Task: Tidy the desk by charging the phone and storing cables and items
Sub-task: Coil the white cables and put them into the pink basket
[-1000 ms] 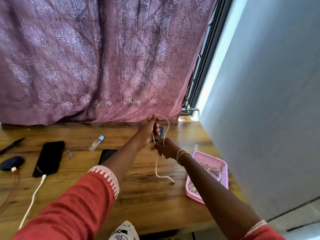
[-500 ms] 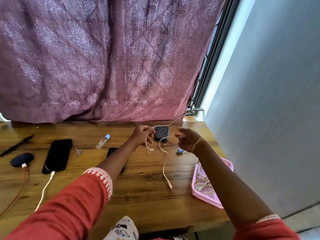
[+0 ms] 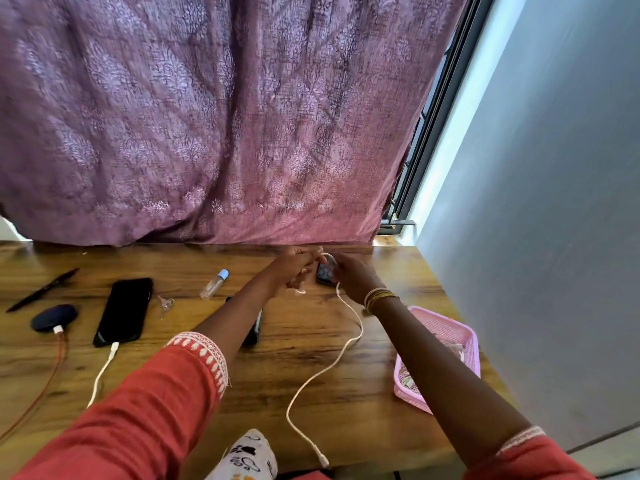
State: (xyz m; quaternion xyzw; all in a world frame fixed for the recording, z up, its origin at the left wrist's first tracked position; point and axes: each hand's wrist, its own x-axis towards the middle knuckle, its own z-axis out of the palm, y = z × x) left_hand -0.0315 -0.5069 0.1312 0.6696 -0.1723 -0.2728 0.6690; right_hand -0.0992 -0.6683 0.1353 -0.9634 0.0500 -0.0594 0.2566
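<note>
A: Both hands at far edge of brown wood-grain desk (image 3: 311, 375), under purple patterned curtain (image 3: 214, 126). Left hand (image 3: 296, 268) w/ fingers curled round upper end of thin white charging cable (image 3: 346, 355). Right hand (image 3: 349, 277), gold bangles at wrist, fingers bent round same cable just beside small dark patterned power bank (image 3: 325, 273).

B: Rest of cable?

A: Trailing from hands down across desk in loose curve, plug end lying near front edge. Power bank on desk betw. the two hands, mostly hidden.

B: Phone?

A: Flat black smartphone (image 3: 124, 311) on left side, white cable plugged into near end. Dark blue oval charger pad (image 3: 53, 317) beside it w/ orange cord, black pen (image 3: 43, 289) further back. Small clear bottle w/ blue cap (image 3: 214, 283) lying near centre. Pink plastic mesh basket (image 3: 460, 336) at right edge, cables inside.
</note>
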